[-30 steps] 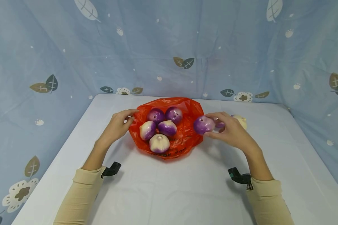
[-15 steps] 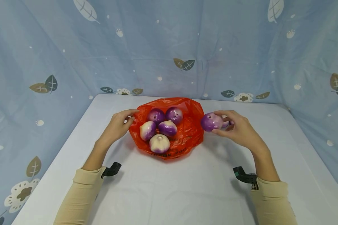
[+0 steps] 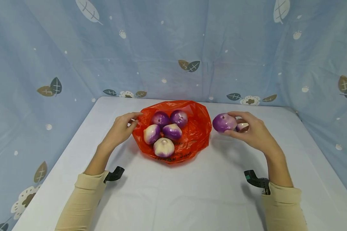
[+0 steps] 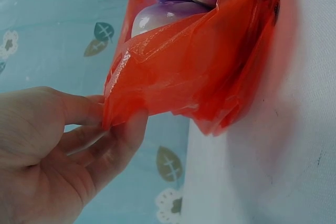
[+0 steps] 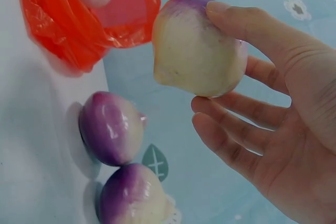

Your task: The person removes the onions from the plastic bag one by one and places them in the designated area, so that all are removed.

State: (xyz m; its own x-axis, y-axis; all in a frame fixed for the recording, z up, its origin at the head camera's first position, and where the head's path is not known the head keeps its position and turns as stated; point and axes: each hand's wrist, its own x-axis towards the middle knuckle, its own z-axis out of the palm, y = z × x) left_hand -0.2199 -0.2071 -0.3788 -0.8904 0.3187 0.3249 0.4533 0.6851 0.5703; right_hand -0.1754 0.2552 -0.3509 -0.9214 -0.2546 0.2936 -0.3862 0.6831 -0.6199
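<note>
My left hand point(image 3: 122, 130) pinches the left rim of a red plastic bag point(image 3: 195, 141), thumb and fingers on its edge in the left wrist view. The bag lies open on the table with several glossy purple-and-white onions inside, one nearly white onion point(image 3: 163, 147) at the front. Just right of the bag, my right hand point(image 3: 253, 130) holds another onion point(image 3: 224, 122) above the table between thumb and fingertips. The right wrist view shows its cream side. Two more onions, a nearer one point(image 5: 112, 128) and a second point(image 5: 132, 195), sit side by side on the table, largely hidden behind my right hand in the head view.
A white cloth covers the table point(image 3: 173, 199). Behind and beside it hangs a blue curtain point(image 3: 150, 41) with leaf and flower prints. A black wrist mount point(image 3: 114, 174) sticks out from the left cuff, and another mount point(image 3: 257, 181) from the right.
My right hand has moved right and slightly back with the onion, from the bag's right rim to a spot beside it. My left hand and the bag stay in place.
</note>
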